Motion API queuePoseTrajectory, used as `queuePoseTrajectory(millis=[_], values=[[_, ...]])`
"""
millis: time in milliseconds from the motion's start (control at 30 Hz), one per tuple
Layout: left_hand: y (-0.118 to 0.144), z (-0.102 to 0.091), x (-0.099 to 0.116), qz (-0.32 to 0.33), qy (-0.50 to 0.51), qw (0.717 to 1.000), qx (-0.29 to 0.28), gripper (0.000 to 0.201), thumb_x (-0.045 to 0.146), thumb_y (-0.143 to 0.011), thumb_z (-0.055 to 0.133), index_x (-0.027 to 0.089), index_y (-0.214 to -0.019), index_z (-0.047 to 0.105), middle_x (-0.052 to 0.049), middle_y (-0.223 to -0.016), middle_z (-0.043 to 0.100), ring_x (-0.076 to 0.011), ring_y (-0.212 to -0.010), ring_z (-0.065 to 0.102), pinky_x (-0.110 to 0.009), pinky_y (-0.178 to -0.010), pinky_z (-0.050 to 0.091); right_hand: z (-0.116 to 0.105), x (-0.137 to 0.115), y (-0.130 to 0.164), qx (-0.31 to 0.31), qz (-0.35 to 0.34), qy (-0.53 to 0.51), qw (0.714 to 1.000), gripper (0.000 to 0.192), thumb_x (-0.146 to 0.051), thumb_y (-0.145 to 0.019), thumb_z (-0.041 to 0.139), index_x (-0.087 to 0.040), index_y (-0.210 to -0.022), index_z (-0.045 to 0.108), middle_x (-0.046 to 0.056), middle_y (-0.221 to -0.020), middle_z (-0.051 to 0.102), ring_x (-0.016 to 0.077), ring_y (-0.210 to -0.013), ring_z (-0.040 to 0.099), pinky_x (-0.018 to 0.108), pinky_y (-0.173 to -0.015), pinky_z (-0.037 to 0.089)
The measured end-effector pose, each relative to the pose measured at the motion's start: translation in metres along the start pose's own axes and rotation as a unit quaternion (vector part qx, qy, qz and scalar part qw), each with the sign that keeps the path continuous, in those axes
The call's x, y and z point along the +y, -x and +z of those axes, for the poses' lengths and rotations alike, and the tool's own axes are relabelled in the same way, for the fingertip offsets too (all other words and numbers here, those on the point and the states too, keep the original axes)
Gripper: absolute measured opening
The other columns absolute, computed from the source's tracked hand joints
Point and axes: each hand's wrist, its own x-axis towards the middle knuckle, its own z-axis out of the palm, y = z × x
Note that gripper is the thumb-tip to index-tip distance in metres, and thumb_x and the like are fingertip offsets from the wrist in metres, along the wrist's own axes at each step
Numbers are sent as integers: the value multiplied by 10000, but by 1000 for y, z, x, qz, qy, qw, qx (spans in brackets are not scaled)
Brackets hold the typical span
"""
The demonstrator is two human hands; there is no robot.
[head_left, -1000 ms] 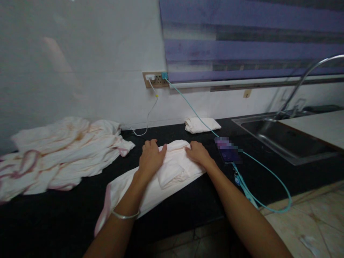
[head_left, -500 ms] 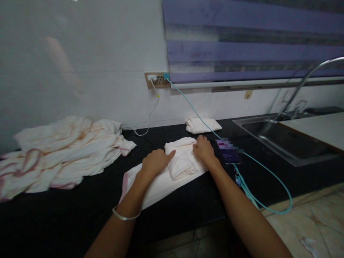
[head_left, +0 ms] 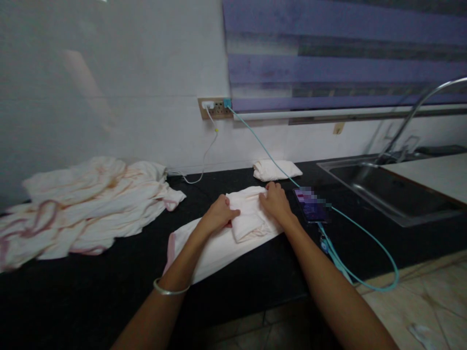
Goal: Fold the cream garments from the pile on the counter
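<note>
A pale pink cloth (head_left: pixel 219 245) lies partly folded on the black countertop (head_left: pixel 91 287), its folded end bunched toward the back. My left hand (head_left: pixel 218 218) grips the left side of that folded end. On the fold's right edge rests my right hand (head_left: pixel 275 201), fingers curled over the fabric. A smartphone (head_left: pixel 310 210) lies just right of my right hand.
A crumpled heap of white and pink cloth (head_left: pixel 83 209) covers the counter's left. A small folded cloth (head_left: pixel 277 170) sits by the wall. A teal cable (head_left: pixel 361 243) runs from the wall socket (head_left: pixel 215 108) to the phone. The steel sink (head_left: pixel 386 189) and faucet (head_left: pixel 416 112) are at the right.
My left hand has slid right along the cloth and closed on the fold. The folded end has been pushed up toward the back, shortening the strip. My right hand shifted slightly right.
</note>
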Motion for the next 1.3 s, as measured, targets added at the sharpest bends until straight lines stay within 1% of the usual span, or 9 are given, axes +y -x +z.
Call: queuePoseTrajectory(millis=[167, 367, 433, 500, 600, 733, 833, 1133, 1300], values=[[9, -5, 15, -20, 74, 996, -44, 492, 175, -651, 748, 259, -937, 357, 111, -608, 495, -112, -459, 530, -242, -450, 493, -1, 1, 1, -15, 29, -6, 999, 416, -362, -996, 523, -122, -1336, 507, 209, -1344, 555, 354, -1243, 586, 469, -1012, 487], [17, -16, 13, -37, 28, 977, -207, 479, 417, -715, 783, 243, -987, 430, 13, -607, 635, -181, -509, 625, -292, -517, 520, -9, 3, -1, -49, 72, -9, 996, 481, -443, -1015, 482, -98, -1345, 541, 238, -1327, 619, 382, -1238, 627, 493, -1005, 496], [15, -18, 11, -18, -63, 985, -160, 346, 511, -834, 666, 228, -918, 484, -14, -579, 625, -184, -506, 609, -300, -530, 485, -13, 8, -2, -68, 93, -9, 993, 483, -456, -1039, 426, -93, -1304, 600, 251, -1284, 662, 380, -1225, 647, 492, -1006, 495], [12, -18, 10, 36, -184, 982, -22, 295, 503, -903, 574, 223, -835, 515, -35, -622, 633, -192, -566, 614, -319, -577, 469, -15, 14, -4, -76, 105, -4, 992, 484, -432, -1053, 388, -87, -1258, 658, 269, -1273, 679, 377, -1228, 657, 482, -1013, 492], [7, -12, 8, 165, -285, 935, 136, 225, 429, -940, 544, 219, -860, 560, -67, -837, 692, -229, -803, 666, -365, -738, 508, -13, 23, -7, -83, 102, 3, 991, 437, -350, -1038, 425, -73, -1235, 699, 288, -1298, 676, 382, -1253, 650, 467, -1030, 484], [2, 9, -2, 321, -265, 907, 70, 342, 411, -1002, 473, 172, -1216, 590, -143, -1257, 677, -259, -1207, 626, -421, -1067, 490, -6, 27, -13, -113, 71, -51, 990, 468, -387, -1041, 455, -47, -1235, 712, 292, -1308, 677, 379, -1293, 625, 445, -1073, 462], [0, 25, -17, 340, -303, 890, 22, 646, 524, -1019, 453, 119, -1520, 402, -200, -1561, 497, -299, -1447, 475, -471, -1223, 375, -5, 23, -16, -174, 49, -162, 970, 584, -538, -1047, 452, -40, -1117, 749, 274, -1260, 708, 358, -1234, 657, 421, -1055, 484], [-3, 34, -27, 254, -334, 907, 29, 702, 546, -1066, 239, 113, -1616, 294, -193, -1613, 453, -316, -1492, 429, -517, -1241, 314, -13, 10, -11, -280, 102, -543, 786, 194, -232, -930, 575, -156, -1006, 737, 82, -897, 773, 190, -744, 683, 303, -716, 570], [-5, 34, -20, 208, -258, 943, 22, 645, 491, -1067, 208, 145, -1595, 344, -179, -1603, 473, -304, -1500, 428, -520, -1259, 283, -5, 10, -11, -215, 79, -527, 818, 319, -72, -749, 629, -177, -1038, 716, 18, -819, 737, 149, -679, 633, 247, -655, 518]])
